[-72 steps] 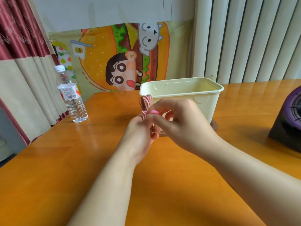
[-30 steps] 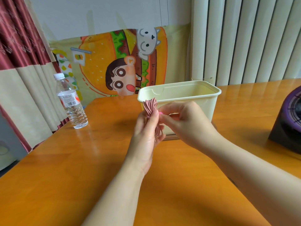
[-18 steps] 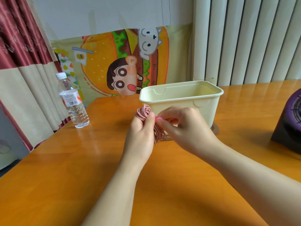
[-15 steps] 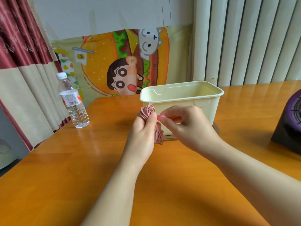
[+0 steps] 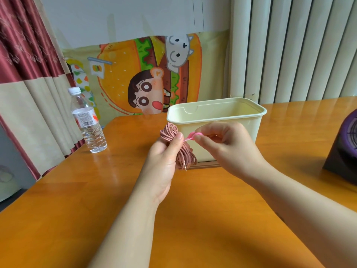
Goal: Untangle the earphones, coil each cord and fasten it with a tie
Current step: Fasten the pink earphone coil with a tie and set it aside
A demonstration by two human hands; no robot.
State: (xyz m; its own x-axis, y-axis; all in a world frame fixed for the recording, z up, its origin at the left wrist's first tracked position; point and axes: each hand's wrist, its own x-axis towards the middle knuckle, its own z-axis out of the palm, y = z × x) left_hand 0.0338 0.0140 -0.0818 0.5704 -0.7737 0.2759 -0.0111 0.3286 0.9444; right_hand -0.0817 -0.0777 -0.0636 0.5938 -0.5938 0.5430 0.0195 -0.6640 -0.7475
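Pink cord (image 5: 174, 144) is already coiled, clamped in the left hand (image 5: 162, 163) before the tub (image 5: 216, 120); at 3 o'clock, the right hand (image 5: 226, 149) pinches the tie (image 5: 190, 136), not yet fastened.

Coiled cord (image 5: 170, 132), seemingly pink tie (image 5: 192, 135)

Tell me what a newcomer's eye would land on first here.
First, the two hands at centre: the left hand holds a pink coiled earphone cord while the right hand pinches a bright pink tie beside it. Just behind stands an open cream plastic tub on the orange table. A loud cartoon burger poster hangs behind.
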